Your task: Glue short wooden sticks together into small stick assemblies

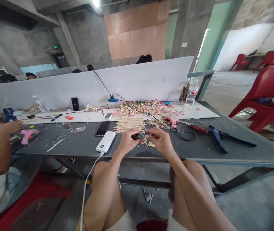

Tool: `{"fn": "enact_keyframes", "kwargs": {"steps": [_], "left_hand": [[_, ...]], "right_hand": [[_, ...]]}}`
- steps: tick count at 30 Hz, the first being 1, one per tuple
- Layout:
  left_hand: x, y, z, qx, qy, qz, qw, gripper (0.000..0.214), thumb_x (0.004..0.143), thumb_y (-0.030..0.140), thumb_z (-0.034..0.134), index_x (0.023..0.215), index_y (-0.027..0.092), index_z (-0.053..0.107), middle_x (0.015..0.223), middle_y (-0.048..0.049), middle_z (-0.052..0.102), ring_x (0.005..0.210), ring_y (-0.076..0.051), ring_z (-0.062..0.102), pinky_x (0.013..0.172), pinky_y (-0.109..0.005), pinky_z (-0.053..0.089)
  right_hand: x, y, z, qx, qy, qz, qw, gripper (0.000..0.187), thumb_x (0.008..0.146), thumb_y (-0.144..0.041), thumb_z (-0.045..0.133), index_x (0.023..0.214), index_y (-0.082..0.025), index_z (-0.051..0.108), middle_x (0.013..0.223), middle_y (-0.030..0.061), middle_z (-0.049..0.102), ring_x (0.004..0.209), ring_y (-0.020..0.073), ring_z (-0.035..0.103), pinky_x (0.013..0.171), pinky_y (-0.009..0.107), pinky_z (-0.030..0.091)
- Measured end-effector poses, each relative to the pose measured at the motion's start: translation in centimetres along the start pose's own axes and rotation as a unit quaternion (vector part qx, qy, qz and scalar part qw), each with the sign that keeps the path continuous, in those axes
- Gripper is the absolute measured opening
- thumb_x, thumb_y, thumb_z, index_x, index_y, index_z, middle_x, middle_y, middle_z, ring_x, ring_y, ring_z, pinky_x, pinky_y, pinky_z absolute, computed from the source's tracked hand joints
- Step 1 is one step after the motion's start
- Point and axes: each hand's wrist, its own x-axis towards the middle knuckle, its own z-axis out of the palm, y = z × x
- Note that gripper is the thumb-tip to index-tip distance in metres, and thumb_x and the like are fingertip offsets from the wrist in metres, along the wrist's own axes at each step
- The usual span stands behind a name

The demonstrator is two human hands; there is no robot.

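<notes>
My left hand (pixel 126 141) and my right hand (pixel 160 140) meet over the near edge of the grey table (pixel 79 146). Both are closed around a small dark object (pixel 138 136) held between them; thin wooden sticks (pixel 147 143) poke out below it. Just beyond my hands lies a neat stack of wooden sticks (pixel 129 124). Behind that is a heap of sticks with pink and yellow tips (pixel 146 109). A pink glue gun (pixel 172 122) lies to the right of the heap.
A white power bank (pixel 106 141) with a cable and a black phone (pixel 102 128) lie left of my hands. Red-handled pliers (pixel 198 129) and a blue tool (pixel 220 138) lie to the right. Another person's arm (pixel 1 144) works at the left. A white partition (pixel 91 83) backs the table. Red chairs (pixel 269 96) stand right.
</notes>
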Motion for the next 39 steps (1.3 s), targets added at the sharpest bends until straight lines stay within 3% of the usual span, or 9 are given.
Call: {"fn": "enact_keyframes", "kwargs": {"steps": [3,8,13,17,20,23,28,34,39], "left_hand": [[0.0,0.0,0.1,0.009,-0.001,0.023,1.0,0.018,0.075,0.026,0.084,0.082,0.015,0.072,0.082,-0.0043,0.07,0.077,-0.017,0.062,0.072,-0.027,0.045],[0.0,-0.4,0.3,0.029,0.029,0.061,0.997,0.018,0.075,0.025,0.084,0.087,0.016,0.073,0.088,-0.0072,0.073,0.082,-0.02,0.067,0.076,-0.029,0.05],[-0.3,-1.1,0.4,0.048,0.042,0.095,0.993,0.019,0.075,0.024,0.083,0.09,0.018,0.074,0.095,-0.0096,0.075,0.089,-0.022,0.069,0.083,-0.034,0.054],[-0.4,-1.2,0.6,0.055,0.038,0.111,0.992,0.018,0.076,0.026,0.083,0.09,0.018,0.074,0.094,-0.0087,0.074,0.087,-0.021,0.069,0.081,-0.033,0.054],[-0.3,-1.1,0.7,0.06,0.055,0.096,0.992,0.022,0.077,0.029,0.084,0.092,0.016,0.074,0.096,-0.0103,0.075,0.09,-0.022,0.07,0.083,-0.033,0.054],[-0.1,-1.3,0.8,0.072,0.069,0.079,0.992,0.026,0.078,0.035,0.083,0.093,0.016,0.074,0.096,-0.0111,0.075,0.091,-0.023,0.07,0.084,-0.033,0.054],[0.1,-1.4,0.6,0.073,0.083,0.068,0.992,0.033,0.08,0.045,0.079,0.092,0.016,0.074,0.093,-0.0113,0.074,0.089,-0.023,0.069,0.083,-0.034,0.053],[0.1,-1.2,0.6,0.081,0.072,0.065,0.992,0.036,0.081,0.051,0.076,0.091,0.017,0.072,0.092,-0.0105,0.073,0.088,-0.023,0.068,0.081,-0.033,0.052],[0.1,-1.0,0.4,0.092,0.072,0.055,0.992,0.038,0.082,0.054,0.074,0.09,0.017,0.072,0.09,-0.0097,0.072,0.086,-0.022,0.067,0.08,-0.032,0.05]], "right_hand": [[0.0,-0.4,0.0,-0.031,-0.011,-0.011,0.999,0.021,0.085,-0.032,0.073,0.101,-0.022,0.081,0.093,0.0068,0.07,0.068,0.0157,0.062,0.06,0.029,0.047],[-0.1,-0.6,0.2,-0.036,0.021,-0.006,0.999,0.011,0.082,-0.029,0.074,0.089,-0.022,0.08,0.087,0.0059,0.07,0.064,0.0165,0.061,0.06,0.03,0.047],[0.0,-0.4,0.2,-0.015,-0.008,0.019,1.0,0.01,0.08,-0.029,0.075,0.088,-0.023,0.078,0.086,0.0055,0.069,0.066,0.0181,0.061,0.061,0.031,0.046],[0.1,-0.3,0.3,-0.063,-0.02,-0.006,0.998,0.004,0.082,-0.023,0.069,0.08,-0.022,0.072,0.078,0.0044,0.066,0.069,0.0189,0.059,0.064,0.031,0.044],[0.3,-0.2,-0.3,-0.081,0.049,0.008,0.995,0.008,0.085,-0.027,0.065,0.079,-0.022,0.067,0.075,0.0052,0.065,0.069,0.0195,0.058,0.065,0.032,0.045],[0.6,0.1,-1.5,0.036,0.132,0.086,0.987,0.021,0.088,-0.042,0.066,0.083,-0.022,0.063,0.069,0.003,0.061,0.061,0.0179,0.056,0.056,0.031,0.046],[0.8,0.1,-2.4,0.272,0.086,0.156,0.946,0.035,0.075,-0.051,0.08,0.085,-0.02,0.068,0.071,0.0002,0.059,0.058,0.0133,0.055,0.049,0.026,0.045],[0.4,-0.6,-1.2,0.351,0.029,0.192,0.916,0.037,0.078,-0.052,0.078,0.095,-0.019,0.076,0.077,0.0009,0.06,0.059,0.0106,0.054,0.048,0.023,0.043],[0.4,-0.8,-1.1,0.37,-0.002,0.204,0.906,0.04,0.075,-0.046,0.082,0.104,-0.022,0.069,0.078,0.0001,0.064,0.059,0.0112,0.055,0.05,0.023,0.044]]}}
